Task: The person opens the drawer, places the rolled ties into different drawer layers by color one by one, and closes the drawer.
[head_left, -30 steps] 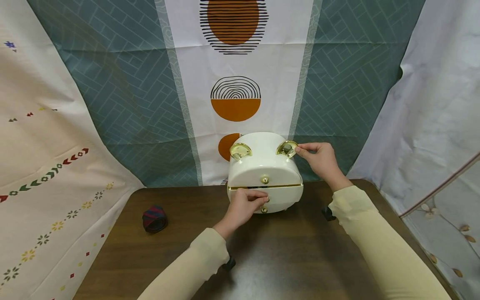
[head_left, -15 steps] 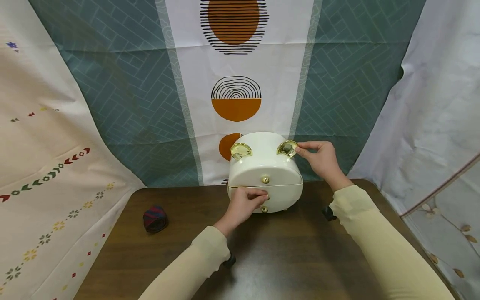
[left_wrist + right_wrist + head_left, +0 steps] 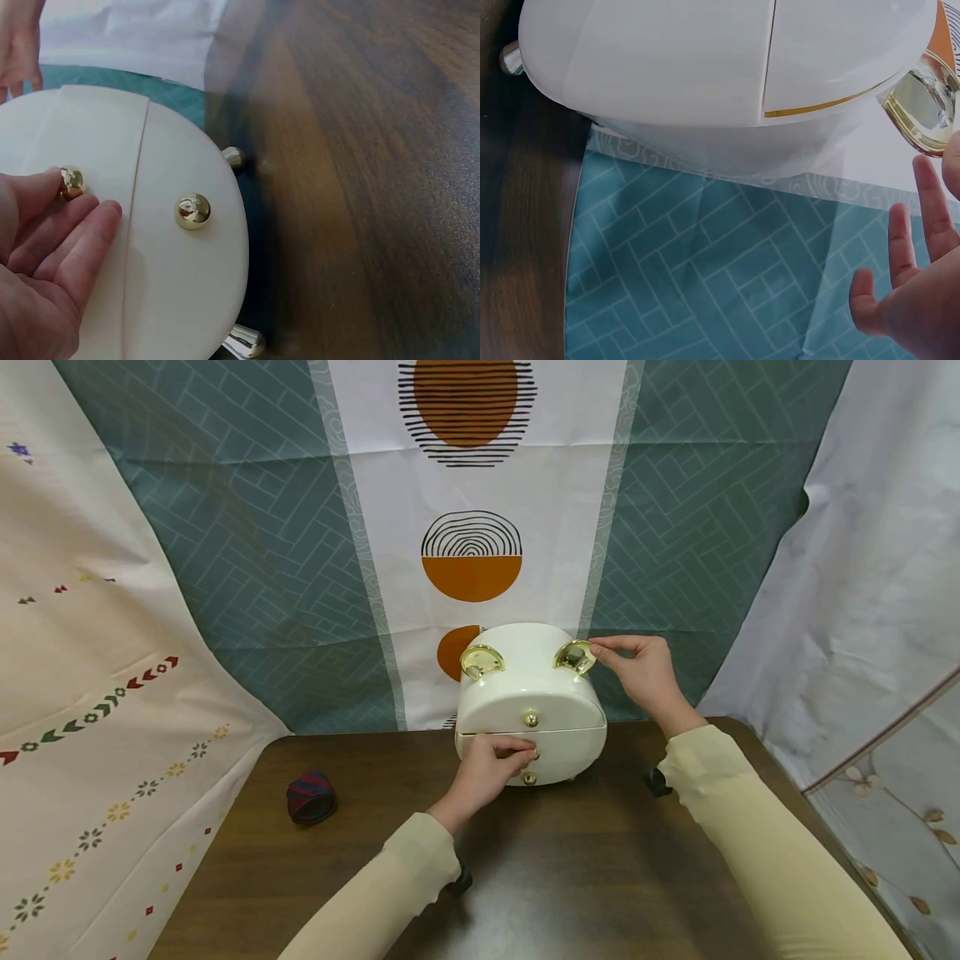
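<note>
A glossy white rounded drawer box point(image 3: 525, 652), shaped like an alarm clock, stands at the back of the table. Two gold bell-shaped pieces top it, a left one point(image 3: 482, 662) and a right one point(image 3: 574, 657). My left hand point(image 3: 487, 768) pinches the middle drawer's gold knob point(image 3: 72, 182); the upper knob point(image 3: 531, 720) and lower knob point(image 3: 193, 211) are free. With thumb and forefinger, my right hand point(image 3: 645, 677) grips the outer edge of the right bell; its other fingers spread in the right wrist view. The drawer fronts sit flush, with only thin seams between them.
A rolled necktie point(image 3: 310, 797), striped dark red and blue, lies left on the brown wooden table point(image 3: 555, 877). Patterned cloth point(image 3: 262, 527) hangs close behind the box, and pale cloths hang at both sides. Short metal feet point(image 3: 244, 341) support the box.
The dark gap above the middle drawer has closed, the drawer having gone in under my left hand. My right hand has shifted slightly upward at the bell's edge.
</note>
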Tool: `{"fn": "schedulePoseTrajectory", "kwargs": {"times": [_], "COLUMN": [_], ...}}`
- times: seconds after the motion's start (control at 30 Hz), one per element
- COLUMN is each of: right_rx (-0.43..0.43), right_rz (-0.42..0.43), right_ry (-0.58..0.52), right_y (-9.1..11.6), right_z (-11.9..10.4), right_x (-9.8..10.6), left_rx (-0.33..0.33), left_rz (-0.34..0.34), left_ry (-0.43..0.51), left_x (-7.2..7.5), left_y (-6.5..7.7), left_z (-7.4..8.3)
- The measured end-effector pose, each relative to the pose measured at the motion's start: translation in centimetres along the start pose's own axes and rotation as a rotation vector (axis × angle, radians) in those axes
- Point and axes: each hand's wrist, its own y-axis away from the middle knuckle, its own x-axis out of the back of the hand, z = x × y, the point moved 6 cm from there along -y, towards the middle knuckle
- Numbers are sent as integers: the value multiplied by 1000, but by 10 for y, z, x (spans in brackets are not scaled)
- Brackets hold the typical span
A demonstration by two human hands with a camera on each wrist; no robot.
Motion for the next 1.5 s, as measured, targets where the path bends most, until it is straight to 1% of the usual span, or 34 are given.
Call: {"fn": "schedulePoseTrajectory", "kwargs": {"times": [0.03,0.1,0.33,0.67,0.77,0.93,0.97,1.07,1.23,1.37,1.5], "right_rx": [3,2,3,1,-1,-6,-7,-10,-28,-32,-33], "right_rz": [2,4,12,4,3,4,5,9,9,10,5], "right_ry": [2,10,35,41,44,47,44,35,32,24,21], "right_y": [-2,-3,-2,-3,-2,-2,-1,-1,0,0,-1], "right_z": [5,6,6,5,5,4,4,4,5,6,7], "right_x": [0,0,0,-1,-1,-1,-1,-2,-3,-3,-2], "left_rx": [-2,0,0,22,32,36,29,18,17,9,12], "left_rz": [2,7,5,16,12,-1,-1,8,29,27,13], "left_ry": [0,-6,1,5,9,41,47,53,65,110,158], "left_x": [0,0,0,1,1,3,3,2,-1,-3,-5], "left_y": [0,-1,-2,-5,-4,3,4,3,1,3,8], "left_z": [0,-1,1,2,6,21,24,18,1,-2,-5]}}
